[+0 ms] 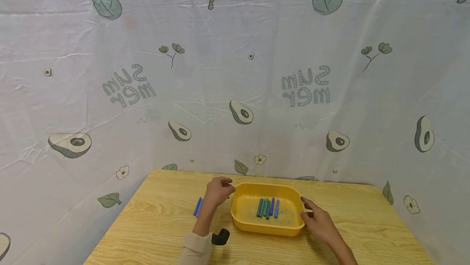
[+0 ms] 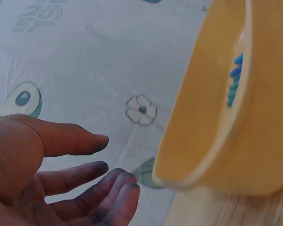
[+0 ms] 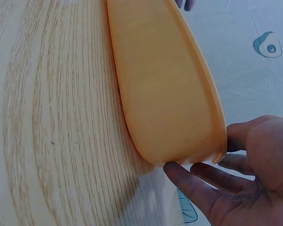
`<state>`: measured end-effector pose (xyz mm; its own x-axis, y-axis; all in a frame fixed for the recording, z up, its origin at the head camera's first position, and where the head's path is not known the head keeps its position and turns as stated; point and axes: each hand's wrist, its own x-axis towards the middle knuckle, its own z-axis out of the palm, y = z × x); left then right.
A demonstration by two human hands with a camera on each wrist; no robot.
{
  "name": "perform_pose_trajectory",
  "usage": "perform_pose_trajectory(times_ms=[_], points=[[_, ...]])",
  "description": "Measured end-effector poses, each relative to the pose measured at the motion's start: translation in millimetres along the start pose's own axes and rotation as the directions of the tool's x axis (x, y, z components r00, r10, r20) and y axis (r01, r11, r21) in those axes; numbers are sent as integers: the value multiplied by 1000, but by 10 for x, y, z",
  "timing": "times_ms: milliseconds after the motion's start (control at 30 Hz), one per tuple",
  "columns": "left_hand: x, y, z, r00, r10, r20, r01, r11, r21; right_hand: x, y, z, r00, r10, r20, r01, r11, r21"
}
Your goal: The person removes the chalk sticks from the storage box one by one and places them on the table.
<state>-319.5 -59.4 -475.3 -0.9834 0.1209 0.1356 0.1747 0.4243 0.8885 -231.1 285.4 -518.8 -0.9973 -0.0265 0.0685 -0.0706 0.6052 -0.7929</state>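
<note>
A yellow plastic basin (image 1: 268,231) rests on the wooden table, with several green, blue and purple chalk sticks (image 1: 265,208) lying side by side in it and dusty smudges on its floor. My right hand (image 1: 318,221) grips the basin's right end, the thumb at the rim and the fingers against the outer wall (image 3: 170,94). At the opposite end is my left hand (image 1: 218,191), its loosely bent fingers apart from the basin in the left wrist view and holding nothing. Dark stains mark the left fingertips (image 2: 127,188).
Left of my left forearm, blue chalk sticks (image 1: 198,207) lie on the table (image 1: 154,216), partly hidden by the arm. A black device (image 1: 220,237) sticks out at the left sleeve. Behind the table hangs a pale curtain (image 1: 220,77) printed with avocados and leaves.
</note>
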Motion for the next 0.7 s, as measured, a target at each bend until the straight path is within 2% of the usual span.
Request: perform_pose_trajectory(times_ms=[333, 600, 700], points=[[35, 144, 314, 997, -6, 76, 13, 996, -87, 16, 17, 9, 1000, 11, -3, -11, 1000, -5], [53, 181, 555, 994, -14, 112, 21, 997, -68, 11, 21, 5, 1000, 14, -4, -14, 1000, 8], [72, 175, 638, 991, -37, 130, 48, 995, -82, 11, 29, 4, 1000, 10, -3, -10, 1000, 1]])
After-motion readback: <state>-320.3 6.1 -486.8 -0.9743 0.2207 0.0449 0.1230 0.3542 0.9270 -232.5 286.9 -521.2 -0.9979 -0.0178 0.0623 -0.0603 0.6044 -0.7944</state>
